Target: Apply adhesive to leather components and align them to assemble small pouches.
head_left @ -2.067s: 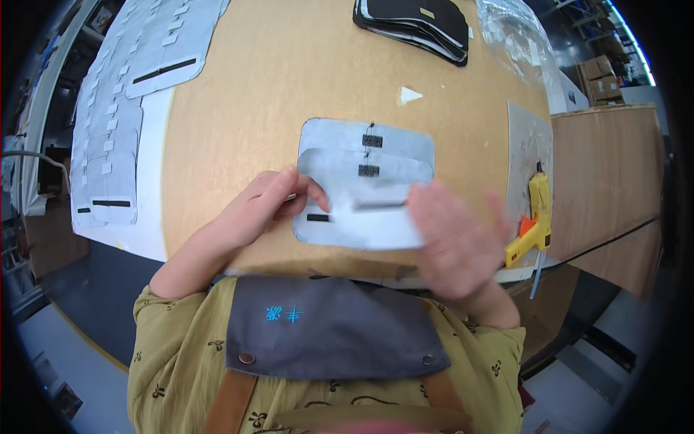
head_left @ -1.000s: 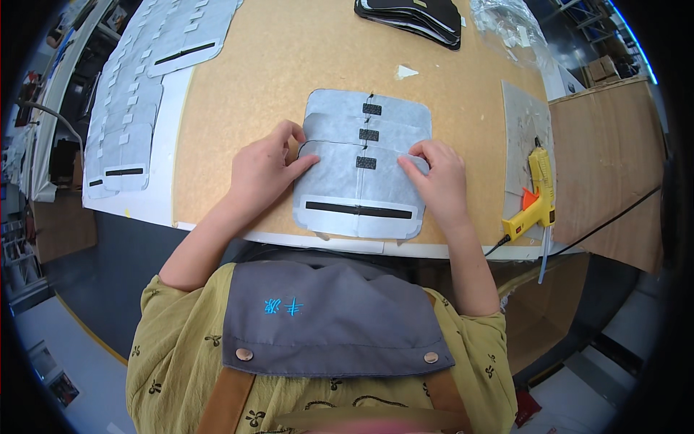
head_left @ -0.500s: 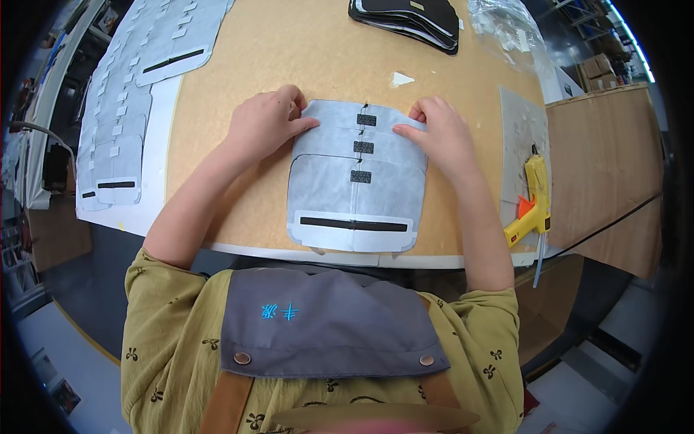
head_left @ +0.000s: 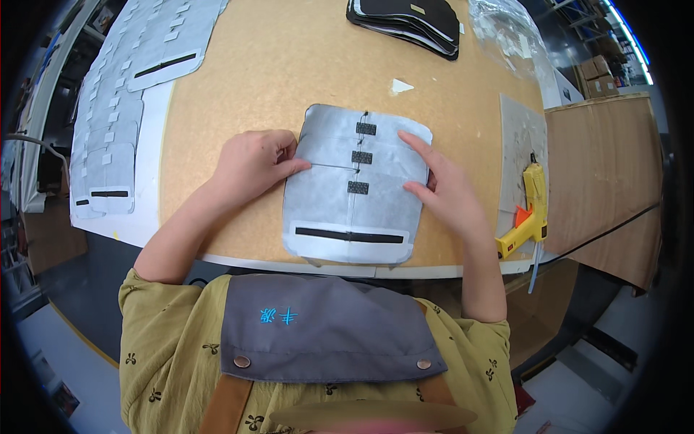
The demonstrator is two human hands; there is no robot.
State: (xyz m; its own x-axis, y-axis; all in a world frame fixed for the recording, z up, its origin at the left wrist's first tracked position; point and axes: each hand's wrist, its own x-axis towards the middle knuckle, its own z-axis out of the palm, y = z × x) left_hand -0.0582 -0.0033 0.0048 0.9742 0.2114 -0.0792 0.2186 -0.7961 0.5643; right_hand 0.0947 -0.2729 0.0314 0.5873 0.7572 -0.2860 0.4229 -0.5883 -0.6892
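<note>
In front of me on the table lies a light grey layered fabric panel (head_left: 325, 202). Three small dark textured patches run down its middle, and a black strip framed in white crosses its near end. My left hand (head_left: 256, 163) pinches the panel's left edge, thumb on top and fingers partly hidden. At the right edge, my right hand (head_left: 447, 184) rests with index finger and thumb spread apart on the surface; its other fingers are mostly hidden.
More grey panels (head_left: 155, 54) with small white tabs lie overlapped at the left. Black folded pieces (head_left: 408, 25) are stacked at the back, near clear plastic wrapping (head_left: 510, 36). A yellow glue gun (head_left: 531, 210) lies on the right by a grey board (head_left: 513, 137). A white scrap (head_left: 402, 86) sits mid-table.
Both hands have slid nearer to me along the panel's sides. My right hand has loosened from a pinch to spread fingers. The panel has shifted slightly toward me.
</note>
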